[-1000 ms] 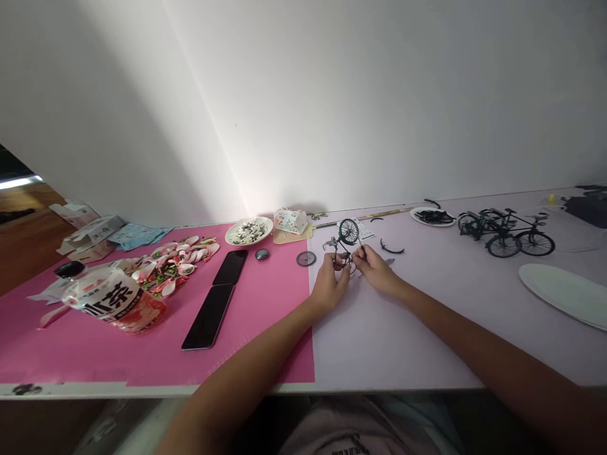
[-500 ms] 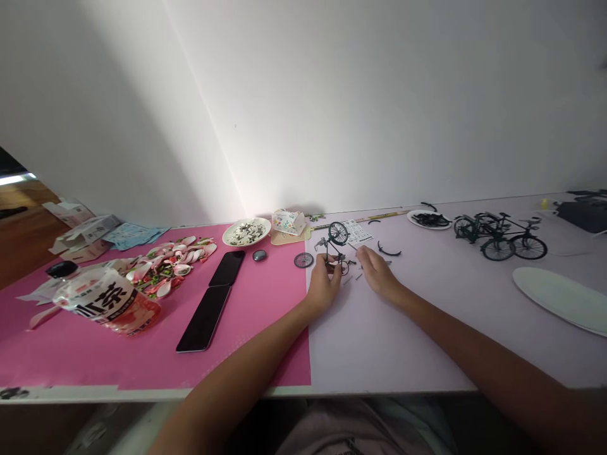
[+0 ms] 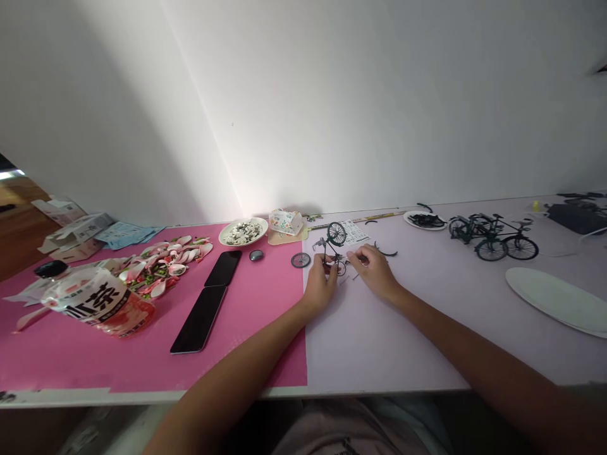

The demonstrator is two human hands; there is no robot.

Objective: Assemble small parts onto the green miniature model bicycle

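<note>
Right hand (image 3: 373, 270) has come back from the table to the model bicycle (image 3: 333, 248).
Left hand (image 3: 318, 287) pinches it upright on the lilac sheet (image 3: 379, 341); right fingertips bunch against it, grip too small to tell. A loose wheel (image 3: 300, 260) lies just left, phones (image 3: 222, 268) beyond; the bottle (image 3: 95, 303) label reads 茶.

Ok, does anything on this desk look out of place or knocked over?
The bottle lies on its side on the pink mat, capped, nothing spilled. The small bicycle in the left hand has only one wheel; a loose wheel lies flat beside it.
</note>
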